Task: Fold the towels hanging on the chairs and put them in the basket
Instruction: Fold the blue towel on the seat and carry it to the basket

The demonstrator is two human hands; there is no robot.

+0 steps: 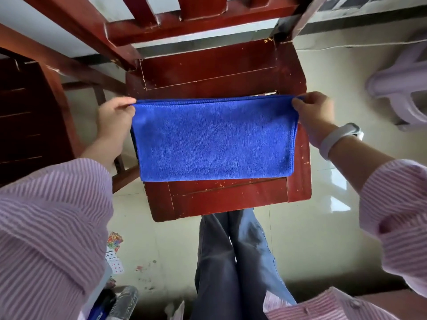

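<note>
A blue towel (213, 140), folded in half, hangs stretched flat above the seat of a dark red wooden chair (231, 197). My left hand (113, 118) pinches its top left corner and my right hand (315, 114) pinches its top right corner. The fold or doubled edge runs along the top between my hands. The towel's lower edge hangs over the seat's middle. No basket shows in this view.
The chair's backrest (184, 21) rises just beyond the towel. Another dark wooden piece of furniture (30, 116) stands at the left. A pale plastic stool (402, 82) sits at the right. Playing cards (114, 252) and a plastic bottle (124, 299) lie on the tiled floor by my legs.
</note>
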